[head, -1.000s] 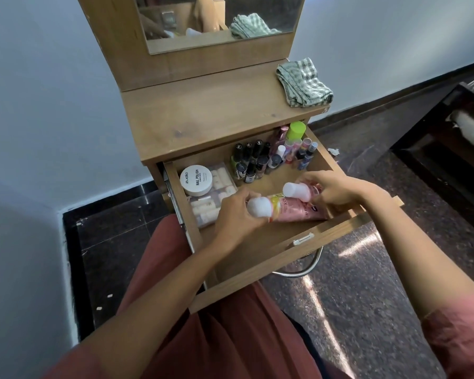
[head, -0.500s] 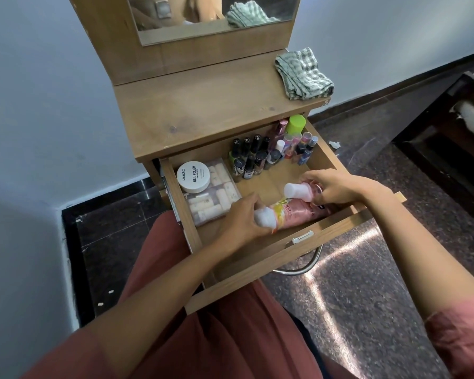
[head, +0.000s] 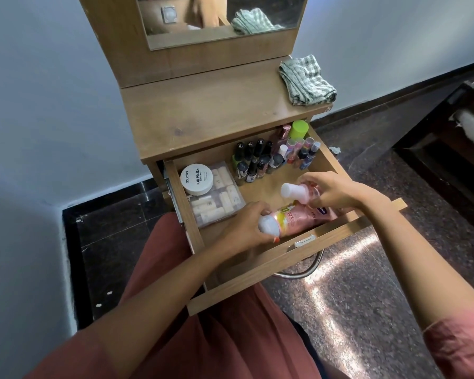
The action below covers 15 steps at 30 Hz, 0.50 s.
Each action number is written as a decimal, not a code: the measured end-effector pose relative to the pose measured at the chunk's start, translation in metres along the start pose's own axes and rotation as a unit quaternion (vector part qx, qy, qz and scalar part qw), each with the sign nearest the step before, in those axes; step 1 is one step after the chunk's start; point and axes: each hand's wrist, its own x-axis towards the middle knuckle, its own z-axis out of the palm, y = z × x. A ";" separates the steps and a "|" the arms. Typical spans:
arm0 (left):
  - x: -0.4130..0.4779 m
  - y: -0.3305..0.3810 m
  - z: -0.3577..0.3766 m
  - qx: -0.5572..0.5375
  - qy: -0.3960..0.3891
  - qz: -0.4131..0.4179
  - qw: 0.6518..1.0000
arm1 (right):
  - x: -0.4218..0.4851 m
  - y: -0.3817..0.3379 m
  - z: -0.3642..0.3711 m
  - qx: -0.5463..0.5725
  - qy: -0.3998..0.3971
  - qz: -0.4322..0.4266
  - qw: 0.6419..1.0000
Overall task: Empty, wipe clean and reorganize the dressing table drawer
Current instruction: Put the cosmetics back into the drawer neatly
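The wooden drawer (head: 274, 262) of the dressing table stands pulled out over my lap. My left hand (head: 244, 228) grips the white-capped end of a large pink lotion bottle (head: 298, 218) lying along the drawer's front. Just behind it, my right hand (head: 331, 191) holds a small pink bottle with a white cap (head: 296, 191). A white nail polish jar (head: 196, 179) rests on a clear box of nail items (head: 219, 203) at the drawer's left. Several nail polish bottles (head: 253, 161) and small tubes (head: 298, 151) stand along the back, beside a green-capped bottle (head: 298, 129).
A folded green checked cloth (head: 307, 80) lies on the right of the dressing table top (head: 203, 113), under the mirror (head: 219, 20). A metal stool rim (head: 301, 273) shows below the drawer. Dark furniture (head: 449, 149) stands at the right, the wall at the left.
The large pink bottle has come down from a raised hold to lie low at the drawer's front. Both hands keep their grip, and the view has shifted slightly.
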 end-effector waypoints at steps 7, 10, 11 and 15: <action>0.016 0.025 -0.015 -0.077 0.054 -0.026 0.995 | 0.004 -0.009 0.004 0.017 0.062 -0.058 0.996; 0.024 0.038 -0.024 -0.143 0.123 -0.046 0.981 | 0.008 -0.014 0.001 0.016 0.092 -0.076 0.993; 0.027 0.041 -0.026 -0.183 0.124 -0.058 0.973 | 0.010 -0.016 0.001 0.014 0.103 -0.075 0.992; 0.043 0.043 -0.030 -0.267 0.144 -0.093 0.948 | 0.013 -0.018 -0.001 -0.010 0.158 -0.079 0.984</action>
